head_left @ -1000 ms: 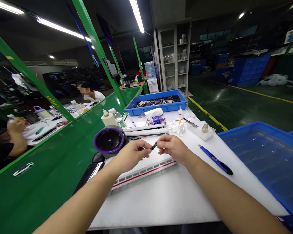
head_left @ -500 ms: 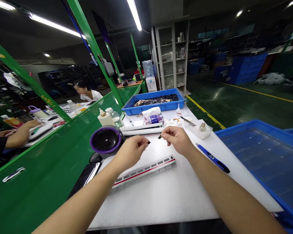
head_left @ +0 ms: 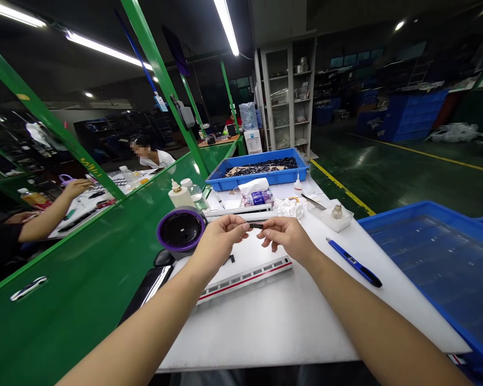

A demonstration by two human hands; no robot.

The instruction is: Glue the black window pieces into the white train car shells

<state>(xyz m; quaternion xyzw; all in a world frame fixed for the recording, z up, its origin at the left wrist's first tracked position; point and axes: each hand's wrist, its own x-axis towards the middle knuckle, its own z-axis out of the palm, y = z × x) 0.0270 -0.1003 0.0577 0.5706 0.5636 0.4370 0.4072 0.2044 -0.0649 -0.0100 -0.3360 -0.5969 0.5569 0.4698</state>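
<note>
My left hand [head_left: 222, 240] and my right hand [head_left: 288, 236] are close together over the white table, fingers pinched. Between their fingertips is a small, dark, thin strip [head_left: 257, 225], partly hidden by the fingers. Just below lies a white model train car side [head_left: 247, 279] with a red stripe and a row of window openings; my left forearm covers its left end. Another small black piece [head_left: 231, 259] rests on the table beside my left hand.
A purple-rimmed black bowl [head_left: 180, 229] stands left of my hands. Behind are bottles [head_left: 181, 194], a tissue pack [head_left: 257, 194] and a blue tray [head_left: 257, 170] of black parts. To the right lie tweezers [head_left: 313, 201], a blue cutter [head_left: 354, 262] and a large blue bin [head_left: 434, 257].
My hands have come together, and the dark strip now spans the space between them. A small black piece shows on the table by my left hand. A co-worker's arm has risen at left.
</note>
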